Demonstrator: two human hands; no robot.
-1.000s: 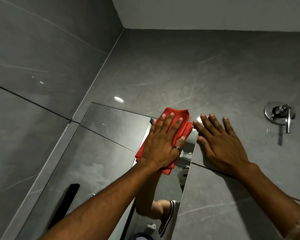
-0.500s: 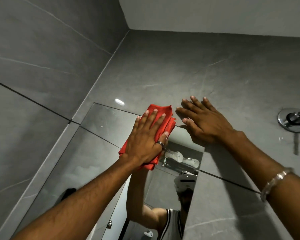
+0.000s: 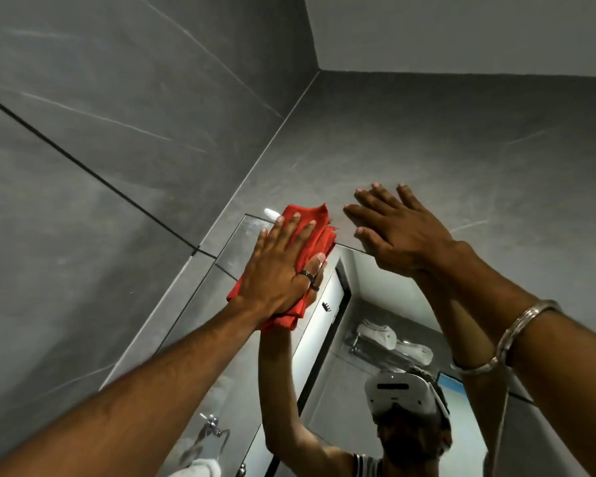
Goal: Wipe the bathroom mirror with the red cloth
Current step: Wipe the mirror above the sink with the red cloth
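The mirror (image 3: 341, 339) hangs on a grey tiled wall and fills the lower middle of the view. My left hand (image 3: 283, 266) lies flat on a folded red cloth (image 3: 315, 232) and presses it against the glass near the mirror's top edge. The cloth sticks out above my fingertips and below my wrist. My right hand (image 3: 399, 228) rests with spread fingers on the wall and the mirror's top edge, just right of the cloth, holding nothing. A metal bangle (image 3: 506, 335) sits on my right wrist. The mirror reflects my raised arm and a white headset.
Grey tiled walls (image 3: 117, 166) meet in a corner left of the mirror. A pale ceiling (image 3: 461, 29) is at the top right. The mirror reflects a shelf with folded white towels (image 3: 386, 339), a door edge and a chrome towel ring (image 3: 214, 428).
My left hand has slid the cloth left and up along the mirror's top edge. My right hand has shifted left and up along the wall. The view has tilted upward, and the wall tap is out of sight.
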